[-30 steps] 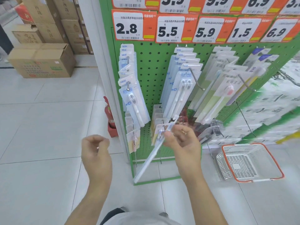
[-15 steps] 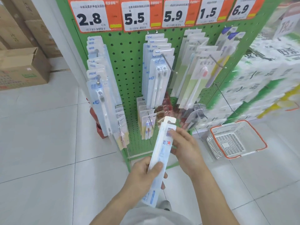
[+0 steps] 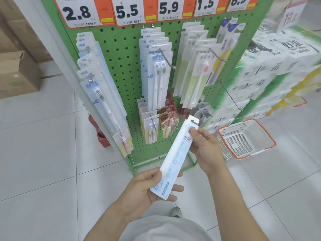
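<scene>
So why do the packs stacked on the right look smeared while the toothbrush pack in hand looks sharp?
Head view: the toothbrush pack is fairly sharp; the stacked packs at the right edge streak, likely motion blur; the wide lens bows the green pegboard.

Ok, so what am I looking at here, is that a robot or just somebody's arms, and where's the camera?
There is no machine here: a person wears one wide-angle camera on the head, looking down at their own two bare hands. The left hand grips the lower end of a long white-and-blue toothbrush pack; the right hand pinches its upper end. In front stands a green pegboard rack hung with more toothbrush packs under orange-and-white price tags. A white plastic basket with an orange rim sits on the pale tiled floor beside it.
</scene>
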`<act>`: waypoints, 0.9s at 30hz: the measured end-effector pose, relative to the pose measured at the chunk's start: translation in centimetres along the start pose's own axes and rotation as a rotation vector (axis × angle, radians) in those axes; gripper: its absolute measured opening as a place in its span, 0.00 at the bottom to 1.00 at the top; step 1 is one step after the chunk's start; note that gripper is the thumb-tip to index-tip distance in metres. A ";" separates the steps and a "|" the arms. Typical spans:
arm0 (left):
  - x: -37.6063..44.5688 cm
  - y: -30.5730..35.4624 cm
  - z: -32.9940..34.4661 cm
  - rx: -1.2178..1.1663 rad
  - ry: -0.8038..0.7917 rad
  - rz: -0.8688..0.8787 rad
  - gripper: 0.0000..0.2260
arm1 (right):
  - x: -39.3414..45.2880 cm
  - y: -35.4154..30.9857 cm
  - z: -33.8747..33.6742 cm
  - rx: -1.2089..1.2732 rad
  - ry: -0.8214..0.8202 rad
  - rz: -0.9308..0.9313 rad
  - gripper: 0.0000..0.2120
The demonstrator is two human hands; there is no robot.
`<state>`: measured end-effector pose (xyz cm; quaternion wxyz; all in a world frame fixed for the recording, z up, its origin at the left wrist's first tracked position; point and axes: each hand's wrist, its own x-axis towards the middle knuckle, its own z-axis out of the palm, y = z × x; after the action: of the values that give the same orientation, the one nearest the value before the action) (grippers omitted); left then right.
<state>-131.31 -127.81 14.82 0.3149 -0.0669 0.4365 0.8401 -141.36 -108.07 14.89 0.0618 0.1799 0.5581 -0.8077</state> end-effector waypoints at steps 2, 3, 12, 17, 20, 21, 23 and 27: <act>-0.1 -0.1 -0.1 -0.041 -0.015 0.002 0.18 | 0.0 0.0 0.1 0.014 -0.011 0.007 0.06; -0.1 -0.2 -0.1 -0.050 -0.015 0.001 0.19 | 0.0 0.0 0.2 0.018 -0.017 0.013 0.05; -0.3 -0.5 -0.2 -0.030 0.013 -0.020 0.20 | -0.3 -0.2 -0.1 -0.041 -0.137 0.024 0.05; -0.2 -1.0 0.2 -0.010 0.046 -0.035 0.16 | -0.1 -0.7 -0.3 -0.058 -0.278 0.001 0.17; 0.2 -0.5 0.7 -0.080 0.117 -0.079 0.15 | -0.4 -0.6 -0.2 0.067 -0.397 0.008 0.21; 0.3 -0.2 0.9 -0.095 0.133 -0.089 0.14 | -0.5 -0.4 -0.1 0.104 -0.424 0.012 0.20; 0.3 0.1 1.2 -0.122 0.136 -0.106 0.11 | -0.7 -0.3 -0.1 0.151 -0.440 0.019 0.19; 0.5 -0.2 1.1 -0.068 0.107 -0.166 0.14 | -0.5 -0.3 -0.1 0.165 -0.431 0.024 0.22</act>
<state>-131.40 -126.67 15.13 0.3572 -0.1583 0.4172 0.8205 -140.99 -107.93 15.32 0.1740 0.0143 0.4620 -0.8695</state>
